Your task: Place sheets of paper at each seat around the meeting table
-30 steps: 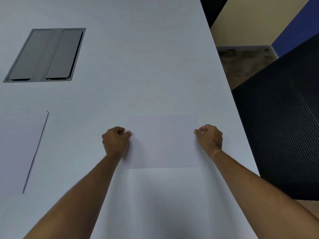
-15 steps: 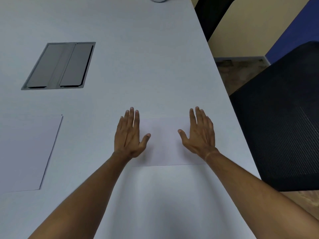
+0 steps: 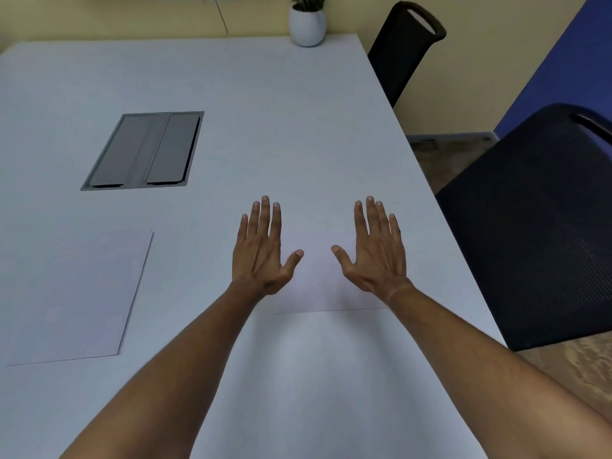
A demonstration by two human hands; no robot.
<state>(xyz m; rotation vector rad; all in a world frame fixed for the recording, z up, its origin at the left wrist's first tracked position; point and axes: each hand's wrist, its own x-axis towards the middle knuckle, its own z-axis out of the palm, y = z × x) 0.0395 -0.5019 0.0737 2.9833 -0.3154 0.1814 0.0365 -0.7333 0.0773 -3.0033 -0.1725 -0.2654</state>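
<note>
Looking left to right along the bench (image 3: 298, 104), one sheet (image 3: 76, 296) already lies flat at the left seat, and a second sheet (image 3: 318, 279) sits squared by the right edge, facing the black chair (image 3: 530, 233). Both seem served; other seats are out of view. The left hand (image 3: 261, 250) and right hand (image 3: 374, 250) spread flat, fingers straight, over that second sheet, gripping nothing. A second ago they pinched its sides in fists.

A grey cable hatch (image 3: 143, 150) sits flush in the tabletop ahead of me, lids closed. At the far edge I see a white plant pot (image 3: 307, 25).
</note>
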